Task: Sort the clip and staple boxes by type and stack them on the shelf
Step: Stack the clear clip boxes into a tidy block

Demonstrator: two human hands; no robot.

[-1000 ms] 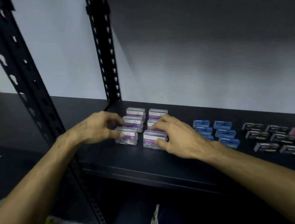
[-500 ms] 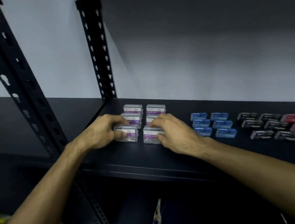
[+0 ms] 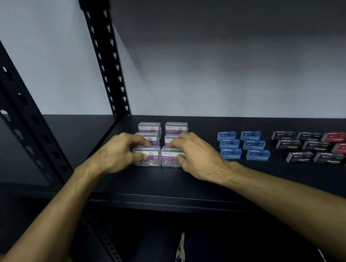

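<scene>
Two front clip boxes (image 3: 148, 158) near the shelf's (image 3: 153, 189) left corner are gripped by the left hand (image 3: 114, 153) and right hand (image 3: 194, 156).

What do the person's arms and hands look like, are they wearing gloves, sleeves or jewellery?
Both are bare. The left hand and right hand have no gloves, and no rings, watch or wristband show. Both forearms are uncovered all the way to the frame's edge, with no sleeve in view.

Paper clip boxes (image 3: 165, 144) sit left on the shelf (image 3: 152, 187), in 2 columns. Staple boxes (image 3: 299, 146) lie right of them, apart.
</scene>
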